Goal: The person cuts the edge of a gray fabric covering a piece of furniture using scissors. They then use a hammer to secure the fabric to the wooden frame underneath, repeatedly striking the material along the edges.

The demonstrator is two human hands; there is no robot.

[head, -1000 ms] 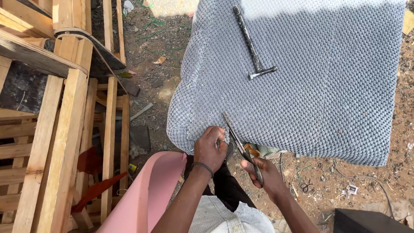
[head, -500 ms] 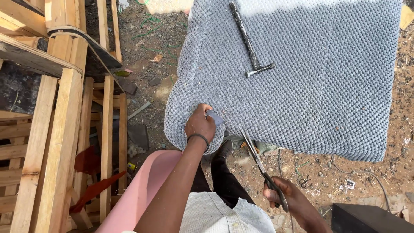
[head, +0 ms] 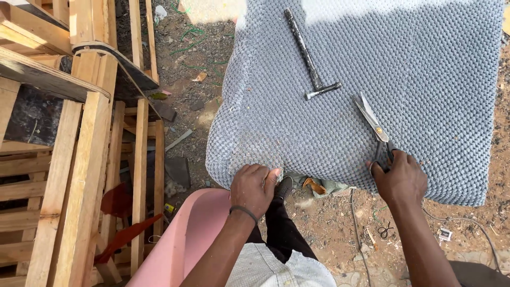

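Pinching the near edge of the grey fabric-covered cushion (head: 366, 90) near its left corner, the left hand (head: 254, 187) steadies it, while the right hand (head: 398, 178), closed around the scissors (head: 373, 121), rests them flat beside the hammer (head: 311, 56).

Outdoor upholstery workshop: wooden frames (head: 79, 159), hammer (head: 311, 56), dirt ground (head: 329, 234).

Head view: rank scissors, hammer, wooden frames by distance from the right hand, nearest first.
1. Scissors: in the right hand, blades lying on the grey cushion.
2. Hammer: up and left of that hand, lying on the cushion.
3. Wooden frames: far left, beyond the left hand, off the cushion.
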